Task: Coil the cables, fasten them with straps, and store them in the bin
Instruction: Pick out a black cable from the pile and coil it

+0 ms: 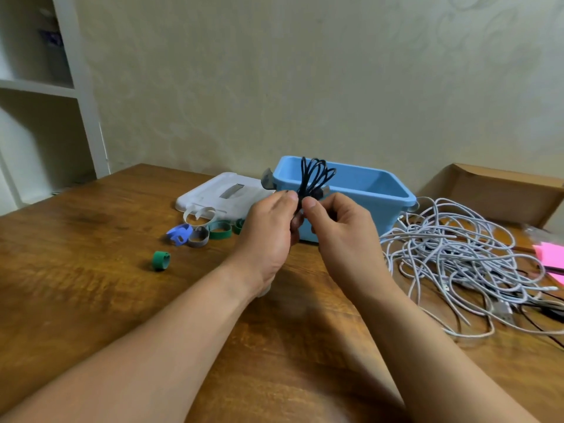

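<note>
Head view. Found a blue bin point(369, 186) standing open on the wooden table point(91, 285) close to the wall, with a grey latch point(268, 180) at its left end. Saw only bare blue inner wall; cannot tell what lies on the floor, hidden by the near wall and the hands. Noted the white lid point(219, 193) lying flat just left of the bin. Noted a cardboard box point(503, 190) at far right; contents not visible. Located the black cable point(314, 175) off the table, held up in front of the bin and gathered into a narrow bundle. Recorded long axis roughly upright, loops fanned at the top and pointing up, lower end hidden behind the hands. Found left hand point(268, 230) and right hand point(341, 230) meeting at the bundle's waist, fingers curled round it, both thumbs pressed on it side by side. Logged a cluster of strap rings left of the hands: white strap point(198, 215), blue strap point(179, 234), grey strap point(199, 236), green strap point(220, 229). Logged a rolled green strap point(160, 260) apart from these, nearer the camera. Logged tangled white cables point(457, 254) on the table right of the bin, and pink paper point(551, 257) at the right edge.
</note>
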{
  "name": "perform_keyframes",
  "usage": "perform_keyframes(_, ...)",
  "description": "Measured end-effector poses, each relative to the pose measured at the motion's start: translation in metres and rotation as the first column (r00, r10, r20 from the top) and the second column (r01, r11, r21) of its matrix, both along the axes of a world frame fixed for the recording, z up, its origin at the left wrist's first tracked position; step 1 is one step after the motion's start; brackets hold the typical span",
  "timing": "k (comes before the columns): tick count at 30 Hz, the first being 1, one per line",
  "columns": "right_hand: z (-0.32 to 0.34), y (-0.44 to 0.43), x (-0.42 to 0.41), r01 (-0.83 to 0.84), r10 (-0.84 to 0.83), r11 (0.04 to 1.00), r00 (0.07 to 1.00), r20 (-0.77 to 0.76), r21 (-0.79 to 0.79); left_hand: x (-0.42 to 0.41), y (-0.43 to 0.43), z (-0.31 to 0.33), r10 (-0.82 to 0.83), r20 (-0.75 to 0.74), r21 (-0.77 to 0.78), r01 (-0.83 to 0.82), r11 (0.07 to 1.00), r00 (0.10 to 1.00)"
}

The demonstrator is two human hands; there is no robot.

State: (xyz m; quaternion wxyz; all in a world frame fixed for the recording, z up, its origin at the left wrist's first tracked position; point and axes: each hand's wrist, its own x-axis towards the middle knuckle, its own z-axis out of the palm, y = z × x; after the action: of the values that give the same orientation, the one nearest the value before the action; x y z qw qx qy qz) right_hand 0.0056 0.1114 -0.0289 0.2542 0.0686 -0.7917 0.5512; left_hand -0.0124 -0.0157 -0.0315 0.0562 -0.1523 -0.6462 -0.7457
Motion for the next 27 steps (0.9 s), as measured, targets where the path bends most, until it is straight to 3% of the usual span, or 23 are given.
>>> perform_keyframes(7,-0.006,0.006,-0.007,-0.137,0.142,0.979,0.990,0.023,-0.151,-0.002,-0.004,0.002,-0.112,0.010,0.154,0.109,0.982,0.994)
perform_keyframes(11,-0.008,0.009,-0.011,-0.228,0.243,0.941,0.970,0.031,-0.250,-0.009,-0.014,0.005,-0.288,0.019,0.245,0.274,0.930,0.958)
perform_keyframes(17,-0.010,0.011,-0.016,-0.347,0.359,0.895,0.933,-0.012,-0.281,-0.010,-0.024,0.009,-0.426,0.047,0.265,0.399,0.877,0.904)
perform_keyframes(22,-0.009,0.013,-0.019,-0.507,0.533,0.785,0.846,-0.028,-0.355,-0.005,-0.021,0.012,-0.469,0.015,0.240,0.452,0.859,0.883)
perform_keyframes(27,-0.008,0.014,-0.018,-0.464,0.497,0.782,0.867,-0.032,-0.417,-0.002,-0.019,0.012,-0.469,0.026,0.263,0.447,0.855,0.883)
